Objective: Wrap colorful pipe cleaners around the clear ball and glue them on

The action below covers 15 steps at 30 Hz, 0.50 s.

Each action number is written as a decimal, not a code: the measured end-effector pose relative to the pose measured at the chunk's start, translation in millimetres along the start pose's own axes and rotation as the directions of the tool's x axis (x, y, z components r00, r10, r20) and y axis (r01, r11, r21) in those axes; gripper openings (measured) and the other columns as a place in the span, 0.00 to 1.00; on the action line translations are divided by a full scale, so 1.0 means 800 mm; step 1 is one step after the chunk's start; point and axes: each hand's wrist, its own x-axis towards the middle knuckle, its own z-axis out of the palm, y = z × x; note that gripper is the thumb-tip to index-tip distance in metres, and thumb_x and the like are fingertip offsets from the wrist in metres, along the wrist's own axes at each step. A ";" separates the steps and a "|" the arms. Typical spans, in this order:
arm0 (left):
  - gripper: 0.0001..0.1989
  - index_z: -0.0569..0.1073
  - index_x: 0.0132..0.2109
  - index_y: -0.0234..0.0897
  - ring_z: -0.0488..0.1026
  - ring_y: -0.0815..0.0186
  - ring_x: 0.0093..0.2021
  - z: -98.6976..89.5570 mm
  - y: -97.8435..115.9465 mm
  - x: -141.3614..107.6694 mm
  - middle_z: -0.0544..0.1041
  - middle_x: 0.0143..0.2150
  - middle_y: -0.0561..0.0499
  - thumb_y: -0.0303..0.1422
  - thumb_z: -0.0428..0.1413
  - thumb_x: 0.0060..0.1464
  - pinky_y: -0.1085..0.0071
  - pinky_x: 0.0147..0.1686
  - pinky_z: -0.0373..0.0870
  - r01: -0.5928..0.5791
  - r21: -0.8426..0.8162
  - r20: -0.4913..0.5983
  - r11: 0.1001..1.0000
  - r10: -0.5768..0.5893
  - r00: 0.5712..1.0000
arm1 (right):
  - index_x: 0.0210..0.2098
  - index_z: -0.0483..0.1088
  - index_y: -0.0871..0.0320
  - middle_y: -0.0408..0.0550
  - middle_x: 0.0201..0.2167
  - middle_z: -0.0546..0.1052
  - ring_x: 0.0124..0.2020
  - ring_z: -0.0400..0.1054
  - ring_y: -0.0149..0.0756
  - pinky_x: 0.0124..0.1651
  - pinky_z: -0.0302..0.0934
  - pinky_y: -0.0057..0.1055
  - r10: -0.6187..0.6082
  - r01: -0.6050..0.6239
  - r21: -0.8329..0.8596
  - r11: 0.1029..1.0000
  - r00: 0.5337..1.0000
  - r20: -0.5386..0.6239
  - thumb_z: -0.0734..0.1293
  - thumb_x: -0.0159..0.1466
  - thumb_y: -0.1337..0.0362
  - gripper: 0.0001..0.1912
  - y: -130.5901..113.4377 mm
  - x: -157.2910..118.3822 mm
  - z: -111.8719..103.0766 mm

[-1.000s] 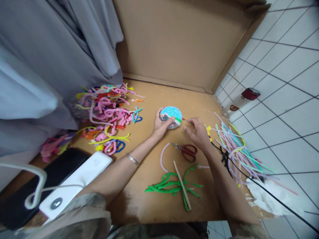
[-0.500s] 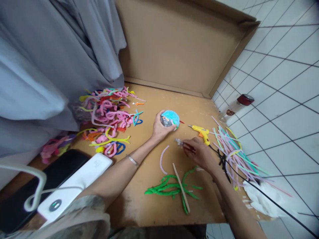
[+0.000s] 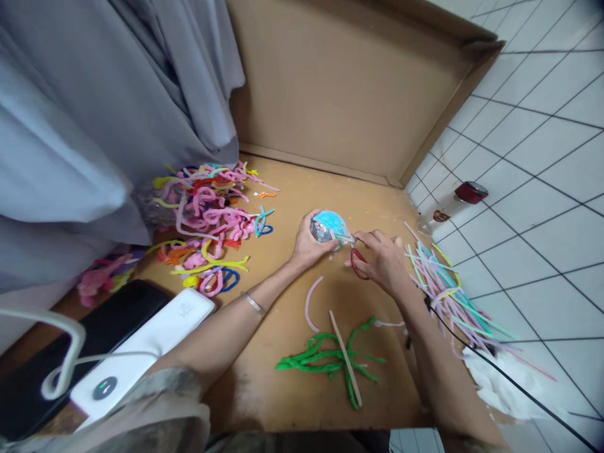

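Observation:
My left hand (image 3: 307,244) is wrapped around a round object (image 3: 332,223), bright blue and ridged on top with a shiny silvery side facing me. What it is exactly I cannot tell. Red-handled scissors (image 3: 359,265) are in my right hand (image 3: 385,263), their blades pointing left and meeting the object's right edge beside my left thumb. A little green shows at that edge. Below the hands, a curved pale lilac pipe cleaner (image 3: 310,305) lies on the table. Nearer still are green pipe cleaners (image 3: 311,360) with a wooden stick (image 3: 345,358) across them.
Colourful pipe cleaners (image 3: 207,207) are heaped at left, straight ones (image 3: 438,283) at right near a clear bottle (image 3: 443,211). A white power bank (image 3: 146,352) lies front left. Cardboard (image 3: 340,94) stands behind; a black cable (image 3: 509,377) runs right.
My right hand has moved up and forward, bringing the scissors to the round object's edge. The yellow glue gun is now hidden behind that hand. My left hand keeps its hold.

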 end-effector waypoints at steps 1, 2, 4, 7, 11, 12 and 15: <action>0.45 0.62 0.61 0.36 0.68 0.52 0.61 0.000 0.001 0.000 0.68 0.61 0.39 0.35 0.70 0.35 0.56 0.62 0.64 0.003 0.001 0.010 1.000 -0.003 1.000 | 0.51 0.74 0.54 0.53 0.42 0.78 0.43 0.70 0.45 0.41 0.45 0.35 -0.005 0.005 -0.009 1.000 1.000 0.002 0.69 0.62 0.53 0.20 0.002 0.001 0.002; 0.45 0.62 0.61 0.36 0.69 0.52 0.60 0.001 0.002 -0.001 0.69 0.61 0.39 0.35 0.70 0.35 0.56 0.62 0.65 0.004 0.001 0.021 1.000 -0.004 1.000 | 0.51 0.74 0.54 0.53 0.41 0.78 0.43 0.70 0.45 0.41 0.44 0.35 -0.013 0.013 -0.015 1.000 1.000 0.007 0.68 0.62 0.53 0.20 0.004 0.002 0.004; 0.45 0.62 0.61 0.36 0.69 0.53 0.60 0.002 0.004 -0.003 0.69 0.61 0.39 0.35 0.70 0.35 0.56 0.61 0.65 0.001 -0.006 0.044 1.000 -0.001 0.999 | 0.50 0.74 0.55 0.53 0.39 0.78 0.41 0.69 0.44 0.41 0.43 0.34 -0.034 0.035 -0.015 0.999 0.999 0.028 0.68 0.63 0.52 0.20 0.006 0.005 0.008; 0.46 0.62 0.62 0.36 0.69 0.53 0.60 0.003 0.005 -0.005 0.69 0.61 0.39 0.35 0.70 0.35 0.57 0.61 0.65 -0.010 -0.018 0.071 1.000 0.012 0.997 | 0.48 0.75 0.55 0.52 0.36 0.78 0.38 0.69 0.43 0.40 0.43 0.34 -0.067 0.068 -0.005 0.998 0.996 0.054 0.68 0.63 0.52 0.19 0.007 0.011 0.012; 0.47 0.61 0.62 0.36 0.70 0.53 0.59 0.004 0.001 -0.005 0.70 0.60 0.39 0.37 0.71 0.35 0.57 0.60 0.66 -0.009 -0.026 0.092 1.000 0.011 0.996 | 0.49 0.75 0.55 0.51 0.35 0.78 0.37 0.69 0.42 0.40 0.43 0.34 -0.087 0.087 0.004 0.996 0.993 0.073 0.69 0.62 0.53 0.19 0.008 0.014 0.011; 0.47 0.61 0.62 0.36 0.70 0.53 0.58 0.005 0.000 -0.005 0.70 0.60 0.39 0.37 0.71 0.35 0.57 0.60 0.67 -0.010 -0.030 0.096 0.999 0.013 0.995 | 0.49 0.75 0.55 0.50 0.35 0.78 0.36 0.69 0.41 0.40 0.43 0.34 -0.088 0.088 0.004 0.996 0.993 0.082 0.69 0.62 0.53 0.19 0.008 0.014 0.011; 0.47 0.61 0.62 0.37 0.70 0.53 0.59 0.006 -0.002 -0.005 0.69 0.61 0.39 0.37 0.71 0.35 0.57 0.60 0.66 -0.014 -0.036 0.101 0.999 0.017 0.995 | 0.49 0.76 0.54 0.50 0.34 0.77 0.36 0.69 0.41 0.40 0.42 0.33 -0.086 0.087 -0.001 0.996 0.990 0.112 0.69 0.62 0.54 0.18 0.008 0.015 0.008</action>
